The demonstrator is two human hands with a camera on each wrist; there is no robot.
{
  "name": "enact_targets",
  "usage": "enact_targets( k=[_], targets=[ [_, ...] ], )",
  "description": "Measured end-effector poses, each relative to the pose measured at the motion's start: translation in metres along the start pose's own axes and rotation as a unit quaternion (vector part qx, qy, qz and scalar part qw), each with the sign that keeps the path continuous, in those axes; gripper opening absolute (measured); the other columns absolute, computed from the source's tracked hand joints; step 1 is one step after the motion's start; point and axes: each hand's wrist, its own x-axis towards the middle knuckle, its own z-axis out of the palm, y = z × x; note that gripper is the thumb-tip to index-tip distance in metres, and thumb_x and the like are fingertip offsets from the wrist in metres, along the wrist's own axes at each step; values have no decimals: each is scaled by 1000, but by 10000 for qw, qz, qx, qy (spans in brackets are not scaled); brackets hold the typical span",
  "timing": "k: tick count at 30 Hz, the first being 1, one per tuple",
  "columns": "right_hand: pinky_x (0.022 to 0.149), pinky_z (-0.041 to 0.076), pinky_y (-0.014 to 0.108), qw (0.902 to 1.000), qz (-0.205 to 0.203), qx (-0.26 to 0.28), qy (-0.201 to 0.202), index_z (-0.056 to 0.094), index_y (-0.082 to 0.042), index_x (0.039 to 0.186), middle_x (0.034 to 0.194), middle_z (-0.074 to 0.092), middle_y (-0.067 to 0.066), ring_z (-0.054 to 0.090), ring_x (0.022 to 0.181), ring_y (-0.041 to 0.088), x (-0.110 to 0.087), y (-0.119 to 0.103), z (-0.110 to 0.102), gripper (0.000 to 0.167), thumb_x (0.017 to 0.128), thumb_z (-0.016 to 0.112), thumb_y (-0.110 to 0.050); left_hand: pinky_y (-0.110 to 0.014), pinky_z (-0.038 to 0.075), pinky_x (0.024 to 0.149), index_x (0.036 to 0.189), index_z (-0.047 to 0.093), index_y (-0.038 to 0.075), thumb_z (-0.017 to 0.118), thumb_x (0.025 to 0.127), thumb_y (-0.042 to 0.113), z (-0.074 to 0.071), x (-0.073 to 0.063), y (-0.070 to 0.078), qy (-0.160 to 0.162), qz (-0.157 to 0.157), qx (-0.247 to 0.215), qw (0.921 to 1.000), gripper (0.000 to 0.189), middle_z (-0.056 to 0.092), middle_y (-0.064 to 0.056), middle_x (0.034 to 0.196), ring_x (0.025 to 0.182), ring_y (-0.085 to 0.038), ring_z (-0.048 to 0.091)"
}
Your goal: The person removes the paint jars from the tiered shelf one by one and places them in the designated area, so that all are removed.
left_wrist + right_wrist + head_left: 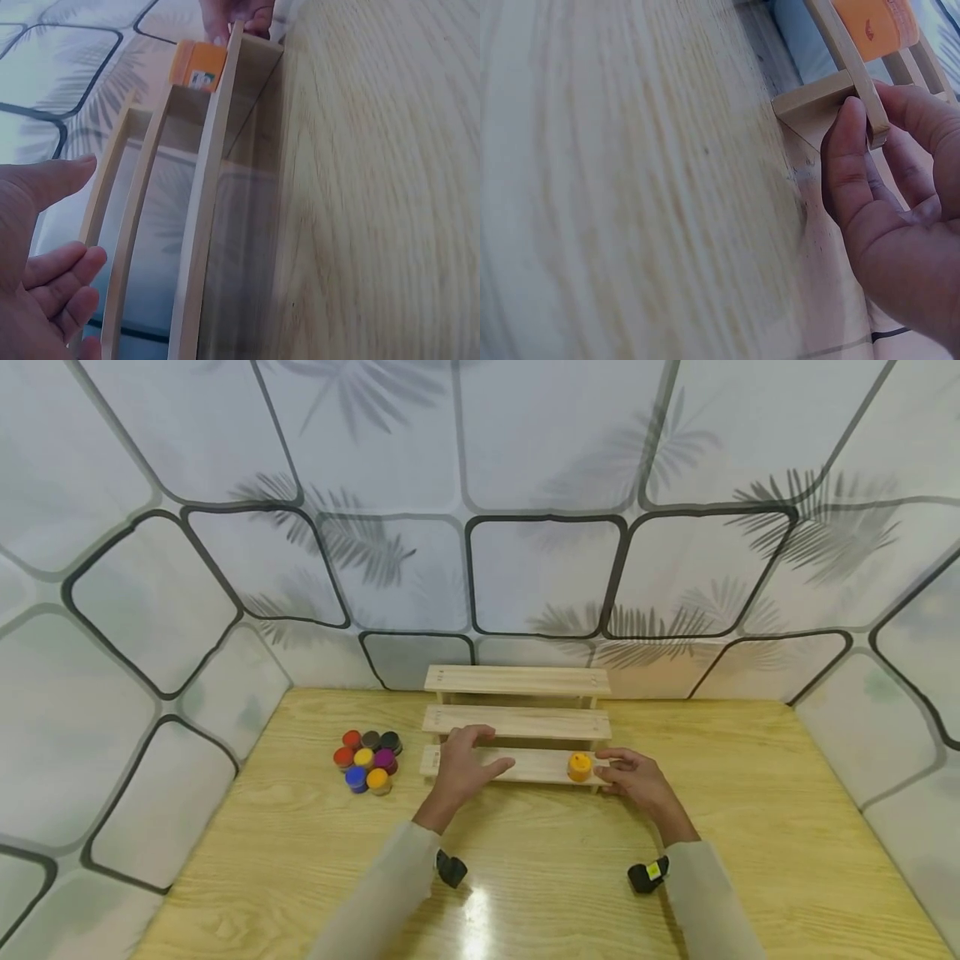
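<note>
A three-step wooden rack point(517, 722) stands on the table against the patterned backdrop. One small orange paint pot point(579, 767) sits on its lowest step, near the right end. My right hand point(636, 783) pinches that end of the lowest board; in the right wrist view, the thumb and fingers of this hand point(900, 202) lie on either side of the board tip, beside the pot point(877, 28). Over the left part of the rack hovers my left hand point(463, 768), thumb and fingers apart. Nothing lies in this hand point(45, 247) in the left wrist view.
Several small paint pots point(363, 760) in red, black, grey, yellow, purple, blue and orange cluster on the table left of the rack. The wood-grain table point(540, 877) extends in front. A printed cloth backdrop point(547, 577) rises behind and at both sides.
</note>
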Motion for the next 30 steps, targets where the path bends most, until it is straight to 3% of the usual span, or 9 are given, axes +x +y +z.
enact_targets(
  k=[6, 15, 21, 26, 30],
  targets=[
    [73, 57, 29, 10000, -20, 4, -32, 57, -2, 122, 86, 61, -6, 64, 76, 6, -2, -1, 1, 37, 88, 67, -14, -59, 30, 102, 117, 60, 6, 79, 77, 29, 15, 2, 9, 15, 177, -42, 9998, 50, 61, -9, 115, 111, -33, 50],
    [75, 56, 29, 10000, -41, -35, -33, 57, -1, 123, 86, 60, -6, 63, 77, 6, -1, -1, 0, 39, 88, 67, -16, -47, 32, 96, 117, 59, 6, 80, 76, 29, 32, 5, 22, -82, 363, -14, 9993, 52, 62, -7, 115, 109, -30, 51],
    [74, 56, 28, 10000, 20, -77, 52, 57, -2, 123, 87, 60, -5, 64, 77, 7, 0, 0, 1, 39, 88, 67, -16, -47, 32, 98, 118, 60, 6, 80, 75, 29, 44, 5, 29, -133, 290, -64, 9995, 53, 62, -7, 115, 110, -28, 51],
    [74, 56, 28, 10000, -4, -71, 49, 55, 0, 124, 89, 60, -4, 64, 79, 7, 1, 0, 2, 40, 88, 67, -15, -43, 35, 97, 118, 60, 10, 80, 75, 34, 54, 4, 34, -219, 191, 285, 9992, 52, 63, -3, 115, 109, -21, 51],
    [74, 56, 27, 9999, -18, -111, 45, 54, 0, 125, 89, 62, -5, 64, 80, 7, 2, 1, 2, 43, 88, 68, -17, -44, 34, 97, 118, 61, 9, 80, 75, 34, 61, 3, 35, -278, 106, 166, 9994, 53, 63, -3, 116, 110, -21, 50]
  ],
)
